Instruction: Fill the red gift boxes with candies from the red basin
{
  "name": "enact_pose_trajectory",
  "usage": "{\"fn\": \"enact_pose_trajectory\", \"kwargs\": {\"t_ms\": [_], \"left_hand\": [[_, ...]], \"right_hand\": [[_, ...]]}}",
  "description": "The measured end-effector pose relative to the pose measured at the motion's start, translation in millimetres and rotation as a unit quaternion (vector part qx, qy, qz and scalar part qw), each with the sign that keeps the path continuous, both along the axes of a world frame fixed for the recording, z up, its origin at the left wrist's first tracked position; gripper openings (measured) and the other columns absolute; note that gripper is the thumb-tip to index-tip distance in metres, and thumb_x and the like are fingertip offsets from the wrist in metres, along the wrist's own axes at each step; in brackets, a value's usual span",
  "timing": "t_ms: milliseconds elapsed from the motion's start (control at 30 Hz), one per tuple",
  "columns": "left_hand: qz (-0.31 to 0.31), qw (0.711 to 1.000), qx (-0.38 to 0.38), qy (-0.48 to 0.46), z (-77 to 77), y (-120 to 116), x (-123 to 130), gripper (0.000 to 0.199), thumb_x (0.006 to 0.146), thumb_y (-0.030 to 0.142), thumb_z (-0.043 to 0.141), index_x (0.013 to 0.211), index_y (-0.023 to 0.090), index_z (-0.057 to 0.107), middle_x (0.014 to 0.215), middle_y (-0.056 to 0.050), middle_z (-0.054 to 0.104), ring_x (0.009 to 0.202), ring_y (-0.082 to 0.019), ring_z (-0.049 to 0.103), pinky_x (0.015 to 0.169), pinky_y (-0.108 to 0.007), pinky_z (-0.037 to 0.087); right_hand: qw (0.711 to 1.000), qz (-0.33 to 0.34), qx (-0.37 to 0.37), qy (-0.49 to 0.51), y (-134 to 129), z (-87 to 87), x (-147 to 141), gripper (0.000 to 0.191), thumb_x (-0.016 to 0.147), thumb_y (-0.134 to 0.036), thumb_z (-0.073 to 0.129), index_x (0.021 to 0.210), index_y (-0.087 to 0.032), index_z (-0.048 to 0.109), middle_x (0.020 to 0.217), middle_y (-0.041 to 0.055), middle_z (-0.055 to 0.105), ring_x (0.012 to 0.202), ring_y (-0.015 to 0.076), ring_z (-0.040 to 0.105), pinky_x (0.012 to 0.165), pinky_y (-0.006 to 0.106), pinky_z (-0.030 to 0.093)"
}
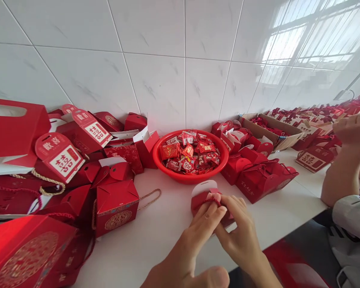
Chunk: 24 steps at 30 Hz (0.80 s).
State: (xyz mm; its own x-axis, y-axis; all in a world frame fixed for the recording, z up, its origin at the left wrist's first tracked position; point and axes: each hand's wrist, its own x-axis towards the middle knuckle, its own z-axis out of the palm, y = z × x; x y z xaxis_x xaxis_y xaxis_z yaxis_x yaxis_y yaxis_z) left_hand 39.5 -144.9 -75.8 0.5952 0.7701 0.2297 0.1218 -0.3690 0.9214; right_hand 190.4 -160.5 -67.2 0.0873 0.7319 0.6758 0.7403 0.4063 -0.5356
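Observation:
A small red gift box (200, 195) with a raised white-edged flap stands on the white counter (156, 244) in front of me. My left hand (192, 240) reaches over its top, fingers stretched out against it and thumb well apart. My right hand (241, 228) has its fingers bent round the box's right side. A dark red cord (213, 200) crosses at the fingertips. Part of the box is hidden by both hands. Just beyond it, a red plastic basket (157, 168) holds many wrapped candies (189, 154).
Red boxes (117, 206) are piled on the left, one with a gold cord loop (151, 199) lying out. More red boxes (258, 178) stand right of the basket, near a cardboard box (274, 138). Another person's forearm (345, 168) is at the right. A tiled wall (156, 80) rises behind.

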Motion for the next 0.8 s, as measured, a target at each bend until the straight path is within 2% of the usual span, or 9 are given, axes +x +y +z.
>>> {"fn": "enact_pose_trajectory", "kwargs": {"t_ms": [100,200,333,400,467,533,600,700,800], "left_hand": [[-0.013,1.000,0.007,0.004,-0.4,0,12,0.046,0.103,0.044,0.041,0.148,0.036,0.050,0.157,0.001,0.048,0.150,-0.023,0.037,0.119,-0.047,0.041],[-0.036,0.999,0.014,-0.004,3.4,-3,8,0.053,0.100,0.052,0.045,0.149,0.035,0.049,0.158,-0.001,0.047,0.150,-0.027,0.036,0.122,-0.051,0.035],[-0.064,0.998,0.001,0.000,5.8,-6,-15,0.071,0.090,0.063,0.058,0.154,0.035,0.043,0.163,-0.004,0.037,0.151,-0.032,0.034,0.121,-0.052,0.035],[-0.051,0.996,-0.049,0.062,2.5,-7,-28,0.065,0.091,0.058,0.060,0.152,0.042,0.043,0.165,0.000,0.034,0.151,-0.030,0.034,0.120,-0.049,0.036],[-0.042,0.992,-0.075,0.092,-2.4,-6,-40,0.063,0.092,0.056,0.060,0.152,0.043,0.043,0.166,0.001,0.030,0.152,-0.030,0.033,0.117,-0.047,0.042],[-0.029,0.991,-0.082,0.101,-6.6,-4,-48,0.060,0.094,0.053,0.058,0.151,0.043,0.044,0.167,0.001,0.030,0.152,-0.031,0.033,0.114,-0.046,0.046],[-0.012,0.993,-0.071,0.099,-8.9,-1,-54,0.057,0.095,0.052,0.058,0.149,0.043,0.047,0.166,0.001,0.033,0.151,-0.030,0.034,0.115,-0.046,0.044],[0.022,0.995,-0.047,0.083,-9.8,5,-63,0.052,0.095,0.051,0.058,0.145,0.040,0.054,0.163,0.000,0.039,0.150,-0.030,0.036,0.120,-0.048,0.036],[0.036,0.996,-0.027,0.076,-11.0,10,-74,0.047,0.096,0.049,0.056,0.142,0.038,0.057,0.160,-0.002,0.044,0.149,-0.030,0.040,0.119,-0.048,0.038]], "right_hand": [[0.999,-0.018,0.036,-0.020,0,-2.2,13,0.012,0.090,-0.014,0.056,0.095,-0.022,0.064,0.074,0.0013,0.069,0.063,0.0170,0.059,0.063,0.031,0.043],[0.994,-0.060,0.083,-0.050,1,-6.9,36,0.013,0.091,-0.010,0.056,0.093,-0.022,0.063,0.078,0.0018,0.072,0.063,0.0156,0.058,0.065,0.031,0.044],[0.980,-0.121,0.119,-0.102,7,-16.6,78,0.011,0.091,-0.012,0.059,0.093,-0.021,0.065,0.078,0.0021,0.074,0.063,0.0167,0.059,0.071,0.035,0.045],[0.975,-0.148,0.117,-0.116,9,-19.1,96,0.008,0.093,-0.019,0.060,0.091,-0.022,0.067,0.077,0.0033,0.074,0.067,0.0190,0.061,0.074,0.037,0.047],[0.970,-0.174,0.114,-0.127,10,-18.5,108,0.012,0.095,-0.029,0.061,0.090,-0.022,0.069,0.075,0.0041,0.073,0.072,0.0213,0.063,0.077,0.038,0.047],[0.965,-0.193,0.111,-0.136,10,-16.0,112,0.019,0.096,-0.038,0.062,0.091,-0.021,0.069,0.077,0.0055,0.073,0.076,0.0229,0.063,0.078,0.038,0.048],[0.963,-0.203,0.112,-0.136,8,-14.1,110,0.024,0.095,-0.043,0.064,0.094,-0.020,0.069,0.083,0.0074,0.074,0.080,0.0238,0.064,0.079,0.038,0.049],[0.964,-0.209,0.112,-0.119,4,-14.8,101,0.026,0.093,-0.045,0.066,0.098,-0.019,0.069,0.087,0.0087,0.074,0.081,0.0240,0.066,0.078,0.037,0.050],[0.961,-0.242,0.104,-0.089,3,-15.1,97,0.030,0.093,-0.049,0.066,0.092,-0.019,0.071,0.086,0.0080,0.072,0.077,0.0223,0.066,0.071,0.034,0.051]]}}
